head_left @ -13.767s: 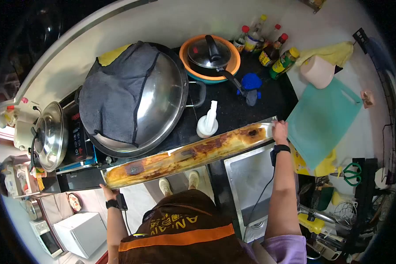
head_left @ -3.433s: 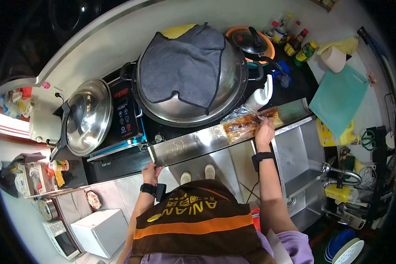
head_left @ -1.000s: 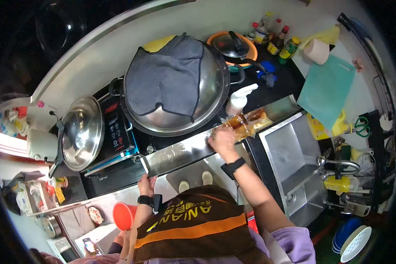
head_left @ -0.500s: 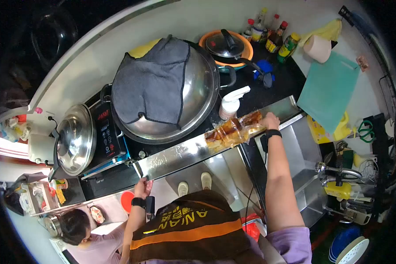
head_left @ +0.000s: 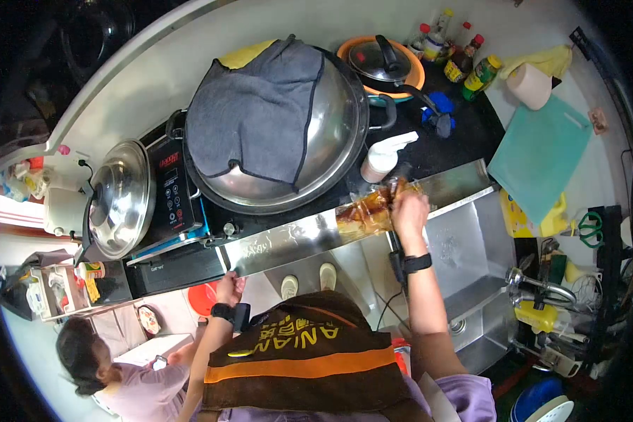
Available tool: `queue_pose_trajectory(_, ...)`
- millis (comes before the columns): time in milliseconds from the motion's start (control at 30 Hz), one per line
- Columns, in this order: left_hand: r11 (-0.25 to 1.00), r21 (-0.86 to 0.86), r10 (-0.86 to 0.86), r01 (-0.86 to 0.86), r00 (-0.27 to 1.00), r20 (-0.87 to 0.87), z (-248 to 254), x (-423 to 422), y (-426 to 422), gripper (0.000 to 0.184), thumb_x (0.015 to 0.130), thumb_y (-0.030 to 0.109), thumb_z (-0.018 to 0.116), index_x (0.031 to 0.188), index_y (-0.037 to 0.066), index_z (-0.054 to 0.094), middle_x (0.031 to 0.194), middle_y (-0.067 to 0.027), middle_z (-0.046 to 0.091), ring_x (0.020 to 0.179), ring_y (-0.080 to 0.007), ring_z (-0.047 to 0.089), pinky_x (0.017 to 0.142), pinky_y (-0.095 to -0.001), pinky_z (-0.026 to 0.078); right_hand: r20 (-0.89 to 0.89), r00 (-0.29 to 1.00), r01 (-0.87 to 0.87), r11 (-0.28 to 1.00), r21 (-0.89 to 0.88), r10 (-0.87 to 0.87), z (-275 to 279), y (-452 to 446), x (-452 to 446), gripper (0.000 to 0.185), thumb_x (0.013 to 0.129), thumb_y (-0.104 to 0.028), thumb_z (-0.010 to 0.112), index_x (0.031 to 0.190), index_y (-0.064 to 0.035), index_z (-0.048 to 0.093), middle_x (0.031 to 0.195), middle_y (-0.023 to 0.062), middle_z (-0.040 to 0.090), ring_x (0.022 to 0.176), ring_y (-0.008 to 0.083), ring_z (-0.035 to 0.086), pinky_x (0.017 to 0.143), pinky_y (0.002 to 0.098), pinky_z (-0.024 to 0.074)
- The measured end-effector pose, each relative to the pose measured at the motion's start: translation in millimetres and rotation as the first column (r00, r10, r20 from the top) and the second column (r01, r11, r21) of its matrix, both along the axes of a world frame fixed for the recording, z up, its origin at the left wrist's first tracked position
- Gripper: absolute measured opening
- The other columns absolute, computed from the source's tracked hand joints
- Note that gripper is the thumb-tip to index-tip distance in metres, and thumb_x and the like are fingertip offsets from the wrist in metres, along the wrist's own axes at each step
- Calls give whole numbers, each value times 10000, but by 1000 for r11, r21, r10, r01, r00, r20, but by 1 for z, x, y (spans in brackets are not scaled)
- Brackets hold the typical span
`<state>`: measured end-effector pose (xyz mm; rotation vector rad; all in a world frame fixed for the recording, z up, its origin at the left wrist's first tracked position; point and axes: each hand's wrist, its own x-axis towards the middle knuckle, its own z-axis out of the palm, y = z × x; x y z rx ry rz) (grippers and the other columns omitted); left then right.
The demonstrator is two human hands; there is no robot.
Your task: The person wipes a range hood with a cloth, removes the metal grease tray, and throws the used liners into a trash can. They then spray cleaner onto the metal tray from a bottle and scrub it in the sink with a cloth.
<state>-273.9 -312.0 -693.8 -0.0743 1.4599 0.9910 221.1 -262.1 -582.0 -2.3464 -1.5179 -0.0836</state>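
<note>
A long shiny metal panel (head_left: 292, 240) lies slantwise along the front of the black counter. Crumpled clear plastic film (head_left: 359, 216), stained with brown, greasy-looking patches, covers its middle. My right hand (head_left: 409, 211) is closed at the film's right end, fingers bent down into it; the fingertips are partly hidden. At the panel's lower left corner, my left hand (head_left: 230, 287) grips the edge with curled fingers. Just behind the film stands a white spray bottle (head_left: 381, 160).
Behind the panel sits a big lidded wok (head_left: 341, 133) under a grey cloth (head_left: 253, 109). An induction cooker (head_left: 170, 186) and another lid (head_left: 122, 200) stand left. The sink (head_left: 461, 246) lies right, below a green board (head_left: 541, 158). Another person (head_left: 144, 380) is at lower left.
My right hand has moved left, from the film's far end onto its stained part, and the film looks more bunched. My left hand stays at the panel's corner. The view has shifted slightly.
</note>
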Motion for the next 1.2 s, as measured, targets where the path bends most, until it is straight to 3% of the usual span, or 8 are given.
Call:
queue_pose_trajectory(333,1000,-12,13,-13,1000,-12,9,13,-6,155,829,102,496,908,-30,510,782,-141,590,661,-224,609,593,-250,549,244,961,-131,991,4,126,-29,-15,-96,101,728,-113,532,705,-54,611,767,104,610,824,239,537,687,377,402)
queue_pose_trajectory(500,1000,1,-17,17,999,32,2,11,-7,139,825,92,501,919,-11,496,816,-136,589,670,-221,618,553,-257,537,191,955,-155,932,-329,226,-14,-23,-122,250,759,-255,585,852,-32,651,920,136,622,924,273,531,852,388,373)
queue_pose_trajectory(567,1000,-7,-29,29,999,-17,9,16,-8,134,816,91,511,903,-9,495,796,-126,579,676,-215,607,588,-270,539,361,893,-103,903,-418,269,-34,-19,-126,326,750,-364,619,843,-57,677,941,129,642,1015,282,515,899,399,340)
queue_pose_trajectory(667,998,54,12,-11,1000,-15,17,21,-9,117,810,87,519,881,-2,496,778,-122,581,674,-212,593,633,-289,537,205,939,-112,812,-572,274,-11,-7,-126,297,730,-375,640,747,-83,686,851,129,661,957,295,561,824,395,406)
queue_pose_trajectory(800,999,47,8,-8,1000,-1,18,20,-8,106,805,82,526,870,2,502,765,-111,581,668,-214,584,640,-292,533,90,988,-115,990,-75,122,27,-8,-78,230,749,-266,614,662,-56,656,675,149,627,666,325,590,604,430,466)
queue_pose_trajectory(867,999,47,-3,3,1000,10,11,16,-9,105,804,80,525,872,3,509,777,-114,590,676,-216,594,629,-285,533,-43,999,16,984,176,-9,23,-7,-27,151,728,-170,597,707,-36,663,716,150,638,695,340,587,686,420,458)
queue_pose_trajectory(933,998,55,-12,12,1000,5,8,14,-8,106,806,79,520,878,2,513,804,-124,606,704,-223,612,629,-279,534,-27,985,169,985,27,-168,2,-1,30,128,715,-149,616,782,-62,681,813,158,652,786,327,589,760,412,442)
queue_pose_trajectory(1200,999,27,-20,21,998,-53,18,18,-4,127,832,98,500,900,-8,508,810,-135,602,685,-205,617,598,-236,547,-34,988,134,947,-293,-150,-71,16,108,152,739,-197,663,859,-104,655,995,142,630,1009,283,534,857,414,401)
